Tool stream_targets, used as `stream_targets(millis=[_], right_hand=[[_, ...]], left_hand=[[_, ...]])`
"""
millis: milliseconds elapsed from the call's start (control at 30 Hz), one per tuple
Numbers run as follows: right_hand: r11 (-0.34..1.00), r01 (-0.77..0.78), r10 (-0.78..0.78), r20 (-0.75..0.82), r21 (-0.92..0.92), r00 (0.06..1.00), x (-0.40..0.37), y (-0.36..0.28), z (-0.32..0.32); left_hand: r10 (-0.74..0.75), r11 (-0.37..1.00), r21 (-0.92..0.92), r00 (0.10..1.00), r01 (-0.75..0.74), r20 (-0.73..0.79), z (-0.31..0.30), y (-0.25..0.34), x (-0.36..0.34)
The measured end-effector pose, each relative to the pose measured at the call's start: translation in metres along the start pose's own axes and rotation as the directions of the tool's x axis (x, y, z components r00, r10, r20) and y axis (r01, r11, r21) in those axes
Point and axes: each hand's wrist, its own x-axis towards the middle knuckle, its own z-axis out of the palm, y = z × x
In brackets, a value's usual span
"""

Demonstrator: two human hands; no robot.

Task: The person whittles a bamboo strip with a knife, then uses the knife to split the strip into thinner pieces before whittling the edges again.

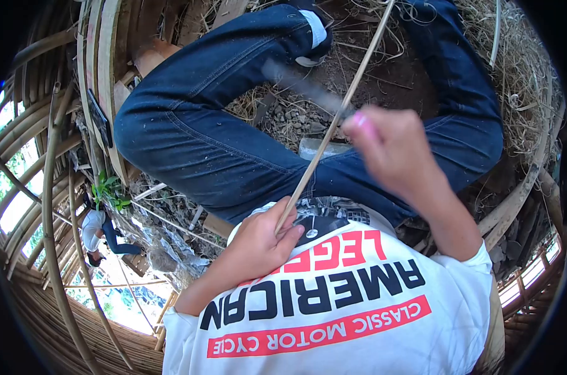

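A long thin bamboo strip (326, 141) runs from my lap up past the top edge of the view. Its lower end is pinched between the thumb and fingers of my left hand (264, 240), close to my shirt. My right hand (393, 147) is closed around the pink handle of a knife, to the right of the strip. The knife's blade (302, 86) is smeared by motion and points up and left, crossing the strip. Whether the blade touches the strip I cannot tell.
My bent legs in jeans (214, 147) frame ground with wood shavings (508, 94) and rubble. A pale block (324, 149) lies between my thighs. A phone-like dark object (99, 119) rests at the left by bamboo slats. Another person (94, 228) is at far left.
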Motion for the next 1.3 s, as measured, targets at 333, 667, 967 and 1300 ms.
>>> stream_targets(millis=[333,667,967,1300], right_hand=[[0.994,0.063,-0.071,-0.086,-0.091,0.994,-0.005,-0.002,0.012],[0.984,-0.122,0.106,-0.128,-0.128,0.986,0.011,0.02,-0.02],[0.992,-0.029,0.002,-0.218,-0.12,0.976,0.016,0.022,-0.006],[0.977,0.19,-0.17,0.186,-0.094,0.968,-0.011,-0.014,0.006]], left_hand=[[-0.037,0.999,-0.034,0.999,0.037,0.009,-0.005,0.002,-0.001],[-0.053,0.991,-0.121,0.999,0.052,-0.001,-0.004,0.007,-0.002],[-0.051,0.988,-0.149,0.998,0.045,-0.042,-0.001,0.005,-0.002],[-0.019,0.997,-0.079,0.999,0.015,-0.045,0.0,0.0,-0.001]])
